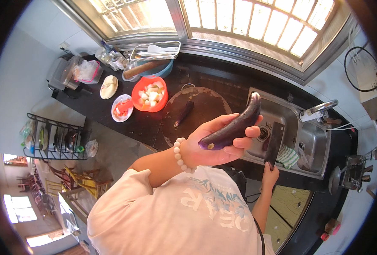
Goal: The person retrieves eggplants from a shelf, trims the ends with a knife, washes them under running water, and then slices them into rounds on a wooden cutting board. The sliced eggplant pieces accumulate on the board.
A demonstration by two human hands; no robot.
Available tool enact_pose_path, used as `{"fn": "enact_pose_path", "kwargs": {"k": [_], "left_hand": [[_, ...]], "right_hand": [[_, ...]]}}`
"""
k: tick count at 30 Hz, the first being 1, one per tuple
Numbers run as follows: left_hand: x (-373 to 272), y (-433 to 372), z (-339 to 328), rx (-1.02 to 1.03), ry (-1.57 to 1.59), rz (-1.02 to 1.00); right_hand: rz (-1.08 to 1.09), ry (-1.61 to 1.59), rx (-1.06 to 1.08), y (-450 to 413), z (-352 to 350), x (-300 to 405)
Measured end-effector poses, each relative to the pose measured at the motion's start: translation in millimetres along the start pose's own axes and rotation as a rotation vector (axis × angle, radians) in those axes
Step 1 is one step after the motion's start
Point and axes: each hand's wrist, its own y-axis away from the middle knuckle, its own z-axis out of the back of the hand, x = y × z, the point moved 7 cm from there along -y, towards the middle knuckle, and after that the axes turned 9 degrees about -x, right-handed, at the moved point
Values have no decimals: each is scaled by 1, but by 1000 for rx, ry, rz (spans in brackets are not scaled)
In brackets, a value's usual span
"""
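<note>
My left hand (222,140), with a beaded bracelet at its wrist, holds a dark purple eggplant (234,127) up in front of my chest. The fingers wrap its underside. Lower right, my right hand (271,172) grips the handle end of a cleaver (275,143), its dark blade pointing away from me over the sink's near side. On the round chopping board (204,102) lies another dark eggplant piece (184,114), apart from both hands. Part of the board is hidden behind my left hand.
Left of the board stand a red bowl of pale chunks (151,94), a small bowl of red pieces (122,108) and a plate of pale pieces (108,87). Right is a steel sink (284,105) with a faucet (322,106) and striped cloth (287,156).
</note>
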Motion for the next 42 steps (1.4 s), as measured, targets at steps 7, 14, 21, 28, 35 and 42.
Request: {"fn": "enact_pose_path", "kwargs": {"k": [7, 14, 21, 28, 35, 42], "left_hand": [[1, 1, -9, 5, -18, -22], [-72, 8, 39, -338, -695, -384], [-220, 82, 214, -1094, -2464, -756], [-218, 74, 242, -1459, -2895, -336], [-138, -65, 195, -766, -2720, -825], [-98, -214, 432, -833, -2466, 121]], "right_hand": [[0, -37, 12, -1, -3, 2], [23, -49, -31, 5, -1, 3], [-12, -8, -130, 8, 21, 0], [-107, -48, -237, 16, 63, -12], [-225, -64, -330, 27, 88, -62], [-319, -4, -295, 31, 114, -52]]}}
